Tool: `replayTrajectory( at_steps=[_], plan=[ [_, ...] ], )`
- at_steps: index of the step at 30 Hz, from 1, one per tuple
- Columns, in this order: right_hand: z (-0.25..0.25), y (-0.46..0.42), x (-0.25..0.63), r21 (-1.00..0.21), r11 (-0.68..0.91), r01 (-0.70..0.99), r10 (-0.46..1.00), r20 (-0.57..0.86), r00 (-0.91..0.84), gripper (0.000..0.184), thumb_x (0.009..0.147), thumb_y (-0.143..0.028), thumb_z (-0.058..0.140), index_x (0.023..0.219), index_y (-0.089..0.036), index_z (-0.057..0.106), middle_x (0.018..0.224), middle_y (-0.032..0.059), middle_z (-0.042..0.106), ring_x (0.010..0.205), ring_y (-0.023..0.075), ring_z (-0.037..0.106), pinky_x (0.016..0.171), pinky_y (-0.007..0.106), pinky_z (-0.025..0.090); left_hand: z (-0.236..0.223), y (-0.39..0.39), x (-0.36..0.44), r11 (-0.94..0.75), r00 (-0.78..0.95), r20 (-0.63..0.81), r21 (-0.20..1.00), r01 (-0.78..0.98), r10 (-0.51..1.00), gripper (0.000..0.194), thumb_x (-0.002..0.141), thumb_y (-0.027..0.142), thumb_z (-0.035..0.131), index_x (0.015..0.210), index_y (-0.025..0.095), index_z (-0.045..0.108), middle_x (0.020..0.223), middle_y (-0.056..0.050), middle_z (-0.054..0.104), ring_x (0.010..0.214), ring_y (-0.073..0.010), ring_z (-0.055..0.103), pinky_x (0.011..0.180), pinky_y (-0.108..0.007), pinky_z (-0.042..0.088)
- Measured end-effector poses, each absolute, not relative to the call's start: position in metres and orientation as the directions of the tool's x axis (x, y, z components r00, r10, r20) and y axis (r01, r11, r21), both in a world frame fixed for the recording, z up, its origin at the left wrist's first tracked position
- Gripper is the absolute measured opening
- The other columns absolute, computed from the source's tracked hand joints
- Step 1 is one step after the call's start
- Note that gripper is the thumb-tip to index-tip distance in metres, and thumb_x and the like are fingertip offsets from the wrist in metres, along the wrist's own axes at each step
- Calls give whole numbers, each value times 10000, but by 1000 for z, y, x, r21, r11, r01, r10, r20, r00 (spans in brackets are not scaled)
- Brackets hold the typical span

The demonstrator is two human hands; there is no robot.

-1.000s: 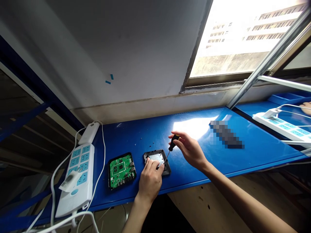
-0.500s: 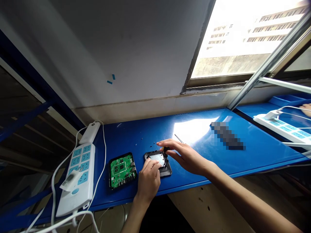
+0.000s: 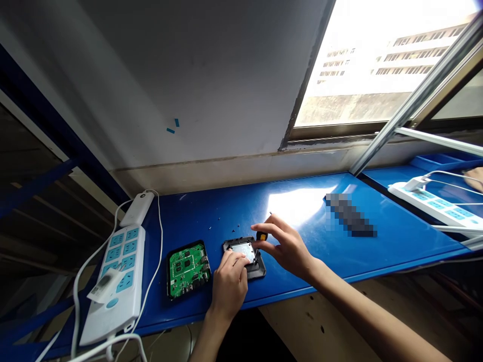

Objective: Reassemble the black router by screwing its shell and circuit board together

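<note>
A black plastic case half (image 3: 257, 271) lies on the blue table, with a silver rectangular metal plate (image 3: 243, 251) set in it. My left hand (image 3: 229, 281) holds the case down, its bent fingers pressing on the plate's near left part. Between the thumb and fingers of my right hand (image 3: 289, 246) is a short screwdriver (image 3: 261, 236) with a black and yellow handle. It stands over the plate's right edge, its tip too small to make out. Left of the hands rests another black case half holding a green circuit board (image 3: 187, 266).
Tiny dark screws (image 3: 233, 231) lie behind the case. A white power strip (image 3: 119, 281) with cables stands at the left. A pixelated dark object (image 3: 350, 215) lies to the right. Another person's hand (image 3: 474, 179) shows at the far right, near a second power strip (image 3: 433, 201).
My right hand has shifted slightly right and its fingers have turned on the screwdriver, showing more of the yellow on its handle. My left hand stays on the plate. The view has shifted slightly.
</note>
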State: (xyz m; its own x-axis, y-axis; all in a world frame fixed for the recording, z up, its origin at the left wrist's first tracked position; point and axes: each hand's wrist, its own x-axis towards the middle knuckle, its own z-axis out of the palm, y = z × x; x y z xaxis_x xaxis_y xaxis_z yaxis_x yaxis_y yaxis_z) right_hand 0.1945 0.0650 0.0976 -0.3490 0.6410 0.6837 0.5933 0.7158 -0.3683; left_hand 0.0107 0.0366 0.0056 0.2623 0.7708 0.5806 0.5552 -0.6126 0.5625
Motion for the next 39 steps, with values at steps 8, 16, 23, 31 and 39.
replayTrajectory(
  at_steps=[8,16,23,31,39],
  plan=[
    [95,52,198,-409,707,577,668,653,-356,438,993,-132,479,1413,-252,441,1181,117,653,959,193,710,804,347,614,3,37,10,-603,257,574,562,566,777,304,869,2,456,889,219,668,917,-25,702,945,-201,649,929,-414,569],
    [84,51,197,-277,732,623,556,771,-311,423,922,-258,678,1326,-279,556,878,36,596,692,148,635,586,261,585,2,36,10,-607,257,582,551,573,771,306,881,10,456,935,211,681,934,-30,707,949,-204,640,950,-428,557],
    [92,43,197,-296,772,562,577,697,-426,594,970,-36,395,1529,-214,309,1320,181,574,1134,228,652,866,361,608,3,36,11,-606,257,581,553,571,772,312,866,-4,454,888,217,673,911,-21,705,942,-198,642,953,-418,556],
    [88,49,194,-304,697,650,604,737,-303,394,943,-275,644,1322,-278,535,879,38,563,685,156,620,574,280,583,2,36,11,-605,259,579,550,576,773,313,875,12,458,931,218,687,926,-28,703,937,-202,643,979,-451,542],
    [102,48,192,-411,690,596,686,633,-358,558,1011,-93,402,1526,-287,306,1238,124,606,1063,200,666,859,359,600,5,36,11,-604,265,572,554,573,776,301,854,-6,473,904,219,668,911,-14,698,938,-190,635,983,-435,542]
  ],
)
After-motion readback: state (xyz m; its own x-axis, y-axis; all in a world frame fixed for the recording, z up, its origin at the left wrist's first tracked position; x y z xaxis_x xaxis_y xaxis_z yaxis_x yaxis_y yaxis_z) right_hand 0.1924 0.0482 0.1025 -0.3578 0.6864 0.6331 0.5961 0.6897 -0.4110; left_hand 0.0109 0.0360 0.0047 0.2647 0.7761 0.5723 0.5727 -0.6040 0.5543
